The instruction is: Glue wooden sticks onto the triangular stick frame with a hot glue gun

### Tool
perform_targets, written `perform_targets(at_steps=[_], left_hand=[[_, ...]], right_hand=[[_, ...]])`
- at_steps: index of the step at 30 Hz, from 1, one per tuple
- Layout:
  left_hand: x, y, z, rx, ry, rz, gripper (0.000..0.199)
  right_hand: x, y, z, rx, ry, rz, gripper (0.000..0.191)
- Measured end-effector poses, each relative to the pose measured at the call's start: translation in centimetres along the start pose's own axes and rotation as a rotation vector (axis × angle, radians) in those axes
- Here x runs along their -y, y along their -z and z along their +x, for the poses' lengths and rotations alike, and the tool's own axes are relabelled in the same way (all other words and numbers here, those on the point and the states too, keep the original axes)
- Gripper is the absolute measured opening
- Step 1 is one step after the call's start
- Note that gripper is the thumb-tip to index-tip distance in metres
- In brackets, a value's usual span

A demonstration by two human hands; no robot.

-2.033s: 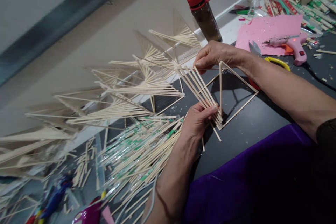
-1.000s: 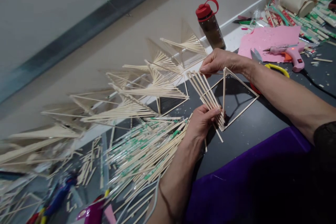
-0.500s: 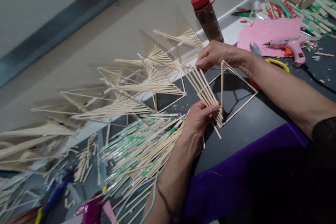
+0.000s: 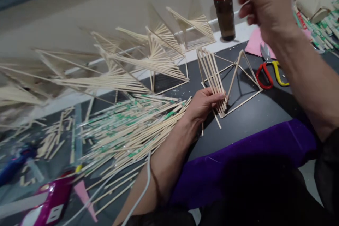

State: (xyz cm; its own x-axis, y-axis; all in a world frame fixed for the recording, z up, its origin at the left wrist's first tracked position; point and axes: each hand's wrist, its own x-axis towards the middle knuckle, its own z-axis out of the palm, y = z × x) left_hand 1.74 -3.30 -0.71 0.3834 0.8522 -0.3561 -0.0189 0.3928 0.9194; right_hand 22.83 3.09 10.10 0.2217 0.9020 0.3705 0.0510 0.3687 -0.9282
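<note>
My left hand (image 4: 206,104) is closed around the lower end of a fan of thin wooden sticks (image 4: 212,70). The fan belongs to an open stick frame (image 4: 242,105) that stands on the dark table. My right hand (image 4: 265,1) is raised high at the upper right, apart from the frame. Its fingers look curled but are smeared by motion, so I cannot make out whether they hold anything. Below its forearm lie scissors (image 4: 272,72) with red and yellow handles.
Finished-looking twisted stick models (image 4: 161,65) line the wall. A red-capped bottle (image 4: 224,16) stands behind. Loose and wrapped sticks (image 4: 132,130) pile up at the left, near a magenta tool (image 4: 50,197) and a pale cable (image 4: 144,190). Pink sheet (image 4: 254,42) lies at the right.
My right hand has let go of the top of the stick fan and risen up and to the right. My left hand keeps its hold. The view has shifted; the pink glue gun is now hidden.
</note>
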Motion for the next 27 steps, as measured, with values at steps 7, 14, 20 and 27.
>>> perform_targets(at_steps=[7,14,20,27], left_hand=[[0.3,0.2,0.5,0.048,-0.011,-0.02,0.024],[0.2,-0.2,0.9,0.06,-0.096,-0.056,0.018],[-0.1,-0.5,0.8,0.062,-0.113,-0.044,0.019],[-0.2,-0.6,0.9,0.077,-0.127,-0.031,0.016]], right_hand=[[4.3,1.9,-10.6,0.373,-0.008,-0.306,0.03],[-3.4,0.5,-15.1,0.512,-0.461,-0.385,0.03],[-4.0,-0.6,-14.8,0.502,-0.453,-0.398,0.014],[-4.7,-1.7,-15.5,0.406,-0.423,-0.334,0.016]])
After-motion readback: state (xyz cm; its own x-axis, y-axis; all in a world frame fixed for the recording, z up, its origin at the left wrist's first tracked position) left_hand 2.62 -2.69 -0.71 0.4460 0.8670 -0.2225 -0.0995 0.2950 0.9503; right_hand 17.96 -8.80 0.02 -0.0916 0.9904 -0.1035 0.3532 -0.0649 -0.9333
